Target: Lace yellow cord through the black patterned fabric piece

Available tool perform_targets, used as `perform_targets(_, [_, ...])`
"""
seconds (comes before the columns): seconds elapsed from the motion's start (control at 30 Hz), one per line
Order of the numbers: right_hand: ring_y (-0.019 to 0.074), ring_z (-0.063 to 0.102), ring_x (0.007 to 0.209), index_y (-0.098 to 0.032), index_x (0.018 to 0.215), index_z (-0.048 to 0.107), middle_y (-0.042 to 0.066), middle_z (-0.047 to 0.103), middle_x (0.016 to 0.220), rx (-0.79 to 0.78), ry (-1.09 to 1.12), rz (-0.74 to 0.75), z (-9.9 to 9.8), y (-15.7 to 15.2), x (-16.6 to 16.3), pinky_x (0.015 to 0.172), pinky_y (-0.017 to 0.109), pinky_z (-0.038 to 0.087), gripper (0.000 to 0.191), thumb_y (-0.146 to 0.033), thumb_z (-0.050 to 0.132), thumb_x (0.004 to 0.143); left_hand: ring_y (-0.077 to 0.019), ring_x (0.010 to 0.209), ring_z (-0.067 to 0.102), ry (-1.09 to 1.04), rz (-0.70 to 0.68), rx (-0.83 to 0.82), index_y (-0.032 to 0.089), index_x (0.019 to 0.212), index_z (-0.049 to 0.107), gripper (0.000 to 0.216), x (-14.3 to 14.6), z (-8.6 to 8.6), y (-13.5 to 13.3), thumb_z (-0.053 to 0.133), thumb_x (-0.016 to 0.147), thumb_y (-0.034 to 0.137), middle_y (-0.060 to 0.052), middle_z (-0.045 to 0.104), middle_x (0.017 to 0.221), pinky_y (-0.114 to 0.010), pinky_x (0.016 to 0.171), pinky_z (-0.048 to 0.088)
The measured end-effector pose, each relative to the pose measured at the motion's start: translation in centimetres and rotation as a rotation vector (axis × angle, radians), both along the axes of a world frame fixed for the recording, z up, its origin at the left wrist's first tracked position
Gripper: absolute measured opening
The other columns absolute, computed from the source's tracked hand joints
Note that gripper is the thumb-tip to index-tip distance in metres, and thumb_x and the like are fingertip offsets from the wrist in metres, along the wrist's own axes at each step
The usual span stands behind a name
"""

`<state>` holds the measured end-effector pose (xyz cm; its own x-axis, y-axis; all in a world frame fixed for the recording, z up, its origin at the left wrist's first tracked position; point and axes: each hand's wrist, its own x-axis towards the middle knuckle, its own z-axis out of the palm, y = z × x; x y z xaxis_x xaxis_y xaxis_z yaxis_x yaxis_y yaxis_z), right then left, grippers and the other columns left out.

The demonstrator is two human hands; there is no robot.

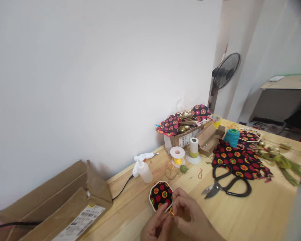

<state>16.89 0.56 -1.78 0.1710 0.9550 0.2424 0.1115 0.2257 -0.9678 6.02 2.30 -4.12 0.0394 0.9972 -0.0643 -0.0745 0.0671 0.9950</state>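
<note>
Thin, bright-yellow cord (171,212): lower centre of the frame, at the fingertips; only a short, bent bit shows; I judge it could slip or snarl if a pinch loosens;
Bare left hand (154,228): fingertips drawn together, pinching the cord;
Bare right hand (190,214): fingers curled and narrow beside the cord; from where I stand I cannot tell whether they grip it;
Black, lobed, pale-rimmed panel with red and yellow motifs (161,195): just above the fingers, lower centre; a careless nudge could shove it askew;
Black-handled metal scissors (217,186): lower right, blades parted and aimed left; a wide sweep of the right hand might catch them;
Cord's direction: unclear, ends and long axis lost among fingers;
Panel's direction: patterned face up; no plain long axis, being nearly as broad as deep
</note>
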Motion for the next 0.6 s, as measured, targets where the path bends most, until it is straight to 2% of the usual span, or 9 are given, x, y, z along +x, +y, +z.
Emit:
perform_targets(0.1, [0.0129,0.043,0.064,-0.019,0.053,0.037,0.001,0.038,0.068,-0.01,0.095,0.099,0.3,-0.3,0.8,0.055,0.024,0.04,0.015,-0.025,0.049,0.06,-0.0205,0.058,0.065,-0.027,0.029,-0.039,0.016,0.074,0.068,0.037,0.0,0.1,0.2,0.071,0.046,0.039,-0.007,0.07,0.061,-0.023,0.053,0.052])
perform_targets(0.2, [0.0154,0.044,0.063,-0.02,0.052,0.033,0.002,0.039,0.067,0.034,0.301,0.23,1.5,-1.5,3.7,0.059,0.03,0.042,0.032,-0.045,0.051,0.06,-0.018,0.057,0.065,-0.046,0.067,-0.065,0.016,0.074,0.068,0.037,-0.1,0.3,0.4,0.073,0.044,0.037,-0.006,0.07,0.06,-0.02,0.053,0.051])
perform_targets(0.27, [0.0167,0.044,0.062,-0.02,0.055,0.03,0.002,0.038,0.065,0.038,0.345,0.231,2.6,-2.3,6.1,0.057,0.031,0.043,0.039,-0.056,0.043,0.062,-0.0162,0.054,0.064,-0.046,0.085,-0.059,0.015,0.074,0.068,0.038,-0.1,0.3,0.5,0.073,0.043,0.036,-0.005,0.07,0.057,-0.018,0.05,0.05])
perform_targets(0.33, [0.0181,0.046,0.063,-0.021,0.061,0.034,0.003,0.041,0.067,0.057,0.371,0.143,3.3,-2.8,7.7,0.058,0.033,0.043,0.038,-0.059,0.041,0.064,-0.0152,0.05,0.062,-0.034,0.095,-0.041,0.014,0.075,0.068,0.039,0.0,0.4,0.4,0.073,0.043,0.036,-0.005,0.069,0.055,-0.017,0.047,0.049])
perform_targets(0.4, [0.0183,0.048,0.063,-0.021,0.063,0.042,0.003,0.044,0.063,0.114,0.189,0.091,3.2,-2.8,8.0,0.057,0.03,0.042,0.034,-0.055,0.041,0.069,-0.015,0.05,0.062,-0.009,0.097,-0.022,0.014,0.075,0.068,0.04,0.1,0.4,0.4,0.073,0.043,0.038,-0.005,0.069,0.055,-0.017,0.046,0.048])
perform_targets(0.5, [0.0173,0.052,0.078,-0.022,0.087,0.051,0.005,0.055,0.085,0.007,-0.286,0.033,1.8,-2.0,6.0,0.068,0.028,0.042,0.02,-0.036,0.05,0.073,-0.0163,0.054,0.063,0.038,0.08,0.022,0.015,0.076,0.068,0.039,0.1,0.4,0.4,0.071,0.046,0.04,-0.005,0.069,0.059,-0.018,0.049,0.049])
perform_targets(0.57, [0.019,0.052,0.081,-0.021,0.095,0.053,0.007,0.057,0.091,0.092,-0.577,0.026,0.8,-1.1,4.2,0.069,0.028,0.042,0.035,-0.034,0.06,0.063,-0.017,0.056,0.063,0.073,0.066,0.063,0.016,0.076,0.068,0.036,-0.1,0.4,0.4,0.069,0.049,0.04,-0.005,0.07,0.062,-0.019,0.05,0.05])
perform_targets(0.6, [0.0193,0.054,0.078,-0.022,0.095,0.055,0.006,0.06,0.088,0.106,-0.69,0.021,0.4,-0.7,3.5,0.066,0.028,0.042,0.036,-0.032,0.061,0.062,-0.0174,0.057,0.063,0.097,0.061,0.089,0.016,0.077,0.068,0.033,-0.2,0.4,0.4,0.068,0.052,0.039,-0.006,0.07,0.064,-0.019,0.052,0.05])
